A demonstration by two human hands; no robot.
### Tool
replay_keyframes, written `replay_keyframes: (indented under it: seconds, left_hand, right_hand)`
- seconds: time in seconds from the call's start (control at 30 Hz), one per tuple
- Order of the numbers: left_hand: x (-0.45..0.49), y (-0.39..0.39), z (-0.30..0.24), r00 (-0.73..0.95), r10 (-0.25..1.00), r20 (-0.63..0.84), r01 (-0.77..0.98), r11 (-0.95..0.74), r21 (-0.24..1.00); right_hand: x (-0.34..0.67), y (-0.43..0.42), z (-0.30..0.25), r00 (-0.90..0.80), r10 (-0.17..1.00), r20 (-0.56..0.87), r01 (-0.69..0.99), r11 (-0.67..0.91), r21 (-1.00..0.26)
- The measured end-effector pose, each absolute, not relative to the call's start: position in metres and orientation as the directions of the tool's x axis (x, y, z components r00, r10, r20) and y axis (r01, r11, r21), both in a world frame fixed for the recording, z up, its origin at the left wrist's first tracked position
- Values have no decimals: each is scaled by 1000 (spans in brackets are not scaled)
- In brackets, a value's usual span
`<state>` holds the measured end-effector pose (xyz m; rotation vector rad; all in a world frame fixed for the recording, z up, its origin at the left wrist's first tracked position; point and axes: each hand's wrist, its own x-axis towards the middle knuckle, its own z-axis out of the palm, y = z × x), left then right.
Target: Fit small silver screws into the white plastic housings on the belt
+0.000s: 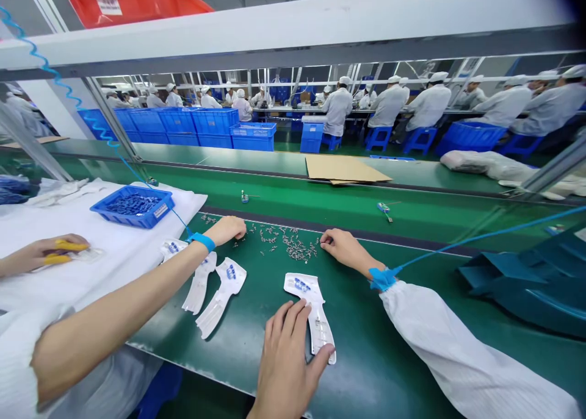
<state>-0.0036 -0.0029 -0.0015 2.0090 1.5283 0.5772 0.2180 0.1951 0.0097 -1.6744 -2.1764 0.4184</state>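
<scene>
White plastic shell [304, 286] lies on the green bench [256, 315], partly under the left hand [286, 352], whose fingers rest flat and slightly spread on it. Right hand [344, 248], ahead, curls its fingertips at loose screws [295, 247]; whether one is pinched cannot be told.

A blue tray [137, 219] of dark parts [132, 204], a cardboard sheet [343, 168] and blue crates [215, 121] sit farther back.

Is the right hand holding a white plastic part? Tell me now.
No, the right hand touches the small metal parts; the white plastic part lies under the left hand.
</scene>
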Motion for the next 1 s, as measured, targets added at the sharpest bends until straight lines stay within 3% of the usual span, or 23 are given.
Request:
replay_keyframes:
  seconds: [0.23, 0.5, 0.73, 1.0]
  left_hand:
    - [-2, -3, 0, 256, 966, 44, 731, -223, 645]
    - [-3, -4, -4, 265, 963, 58, 733, -240, 636]
    - [-3, -4, 1, 256, 953, 160, 712, -298, 636]
    - [-5, -7, 3, 265, 948, 175, 674, -312, 669]
  right_hand:
    - [230, 181, 17, -252, 965, 66, 822, 250, -512]
    - [229, 189, 10, -316, 946, 76, 842, 316, -438]
    - [234, 184, 4, -360, 929, 90, 831, 363, -422]
    - [227, 180, 10, -374, 923, 87, 771, 362, -524]
